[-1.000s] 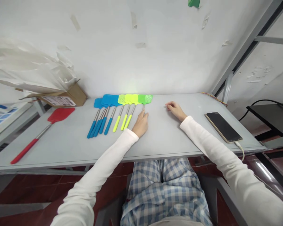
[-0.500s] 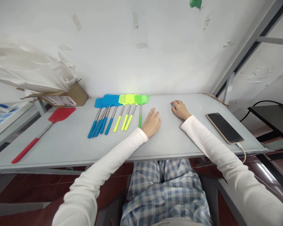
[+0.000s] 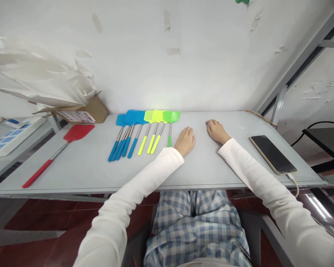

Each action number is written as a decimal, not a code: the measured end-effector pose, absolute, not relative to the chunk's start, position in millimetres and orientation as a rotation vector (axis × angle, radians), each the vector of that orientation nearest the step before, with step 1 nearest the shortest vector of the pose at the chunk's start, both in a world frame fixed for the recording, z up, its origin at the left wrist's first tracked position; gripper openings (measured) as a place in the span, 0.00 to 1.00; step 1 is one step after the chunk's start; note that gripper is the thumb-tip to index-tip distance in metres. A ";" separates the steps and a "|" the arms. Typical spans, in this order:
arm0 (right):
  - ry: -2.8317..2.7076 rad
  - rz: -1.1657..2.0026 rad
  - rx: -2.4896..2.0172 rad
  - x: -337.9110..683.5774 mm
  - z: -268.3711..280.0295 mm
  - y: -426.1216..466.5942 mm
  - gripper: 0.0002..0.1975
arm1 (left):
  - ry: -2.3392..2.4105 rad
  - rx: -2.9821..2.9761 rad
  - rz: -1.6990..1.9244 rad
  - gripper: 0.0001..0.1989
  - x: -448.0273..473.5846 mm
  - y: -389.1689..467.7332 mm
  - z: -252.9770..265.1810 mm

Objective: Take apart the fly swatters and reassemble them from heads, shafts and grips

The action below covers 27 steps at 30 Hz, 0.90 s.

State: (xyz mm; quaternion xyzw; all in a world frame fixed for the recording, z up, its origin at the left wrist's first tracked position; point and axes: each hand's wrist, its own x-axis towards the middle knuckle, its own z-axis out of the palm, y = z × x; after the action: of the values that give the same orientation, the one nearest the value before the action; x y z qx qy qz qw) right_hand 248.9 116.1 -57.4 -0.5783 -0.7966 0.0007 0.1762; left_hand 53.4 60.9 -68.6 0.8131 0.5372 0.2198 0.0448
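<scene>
Blue plastic flyswatters point(image 3: 132, 116), yellow plastic flyswatters point(image 3: 157, 115), green plastic flyswatter point(image 3: 175, 117) already lying grouped; red plastic flyswatter point(image 3: 79, 132) lying apart. I am resting left hand point(image 3: 186, 141), right hand point(image 3: 217, 131), half-open, empty.

This looks like a plain workroom: a grey tabletop point(image 3: 206, 170) against a white wall point(image 3: 211, 55) dotted with tape scraps point(image 3: 97, 23), metal framing point(image 3: 280, 102) at the upper right, an open cardboard box point(image 3: 99, 110) at the left, and red floor tiles point(image 3: 44, 215) at the lower left.
</scene>
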 end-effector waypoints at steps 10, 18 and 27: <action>-2.297 0.011 -1.682 247.4 -51.3 112.7 0.23 | 1.660 2.494 0.605 0.25 53.0 60.4 -63.7; -2.300 -0.016 -1.645 248.5 -53.5 113.9 0.23 | 1.637 2.518 0.617 0.23 48.2 63.2 -61.7; -2.308 -0.032 -1.645 249.1 -53.6 114.3 0.22 | 1.983 2.473 0.663 0.23 34.1 59.5 -44.9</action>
State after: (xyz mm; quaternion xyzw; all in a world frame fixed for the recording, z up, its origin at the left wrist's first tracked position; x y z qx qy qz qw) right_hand 249.1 114.3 -53.6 -0.5736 -0.8046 -0.0110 0.1532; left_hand 34.1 59.5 -44.9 0.7628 0.6115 0.2044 -0.0485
